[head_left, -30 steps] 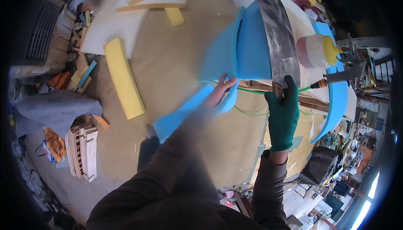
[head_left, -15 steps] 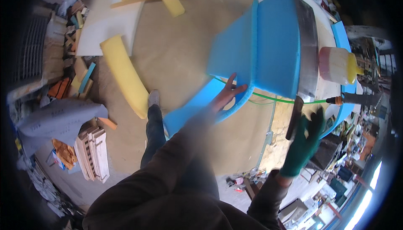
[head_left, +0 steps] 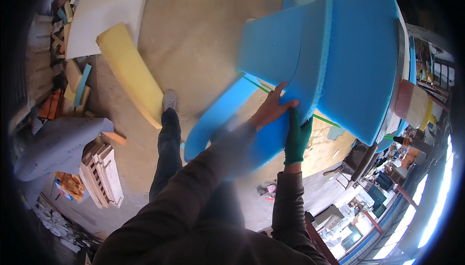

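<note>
My left hand (head_left: 273, 107), bare, grips the near part of a long blue foam strip (head_left: 312, 69), its thumb stretched across the surface. Close beside it on the right, my right hand (head_left: 298, 139) in a green glove holds the same strip from below, with its fingers partly hidden by the foam. The strip runs up between a blue foam panel (head_left: 271, 47) on the left and a blue foam-covered block (head_left: 356, 61) on the right. Beneath my left arm hangs a curved blue foam length (head_left: 218, 112). A green hose (head_left: 327, 121) passes behind the foam.
On the right stands a plastic bottle (head_left: 411, 104) with a yellow cap. A curved yellow foam piece (head_left: 131, 74) lies on the floor at left, near a white foam sheet (head_left: 109, 13). Grey fabric (head_left: 63, 144) and stacked wooden slats (head_left: 102, 175) are at lower left.
My right hand has moved left from beside the hose fitting and closed on the blue foam strip next to my left hand. The strip's face has turned toward me, and the view has shifted.
</note>
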Motion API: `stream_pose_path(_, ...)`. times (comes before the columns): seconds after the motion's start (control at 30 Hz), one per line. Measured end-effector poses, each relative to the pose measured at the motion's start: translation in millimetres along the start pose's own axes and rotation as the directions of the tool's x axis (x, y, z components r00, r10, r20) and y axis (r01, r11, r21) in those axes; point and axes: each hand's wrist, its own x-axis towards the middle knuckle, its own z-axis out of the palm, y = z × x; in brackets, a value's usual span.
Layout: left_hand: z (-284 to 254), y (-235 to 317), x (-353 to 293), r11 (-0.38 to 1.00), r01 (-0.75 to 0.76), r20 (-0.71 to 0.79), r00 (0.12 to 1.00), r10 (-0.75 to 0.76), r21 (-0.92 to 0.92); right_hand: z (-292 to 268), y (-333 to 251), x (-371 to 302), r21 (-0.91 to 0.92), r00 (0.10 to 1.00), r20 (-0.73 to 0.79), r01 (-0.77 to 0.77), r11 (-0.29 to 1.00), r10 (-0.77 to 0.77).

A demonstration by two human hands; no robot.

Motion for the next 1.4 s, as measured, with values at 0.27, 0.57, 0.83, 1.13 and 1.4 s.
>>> stream_pose_path(0.27, 15.8, -37.0, -2.1, 0.994, -0.033, -0.043, 0.999, 0.029, -0.101, -19.1, 10.8, 7.1, -0.180, 0.996, 0.053, 0.081, 0.980, -0.073)
stream_pose_path(0.57, 12.3, 24.1, 23.9, 0.872, -0.386, -0.144, 0.885, 0.442, 0.302, -27.8, 12.3, 13.4, -0.289, 0.995, 0.028, 0.104, 0.952, -0.101)
stream_pose_path(0.83, 49.8, 39.0, 57.2, 0.927, -0.334, -0.224, 0.903, 0.366, 0.169, -24.2, 25.0, 14.4, -0.395, 0.989, 0.075, 0.150, 0.906, -0.131)
stream_pose_path(1.13, 30.8, 59.3, 120.7, 0.913, -0.387, -0.202, 0.891, 0.407, 0.129, -26.5, 32.8, 20.2, -0.455, 0.981, 0.039, 0.186, 0.871, -0.189)
stream_pose_path(1.4, -16.1, 21.2, 105.0, 0.886, -0.421, 0.025, 0.905, 0.424, 0.194, -28.9, 22.0, 20.0, -0.429, 0.994, 0.063, 0.103, 0.898, -0.084)
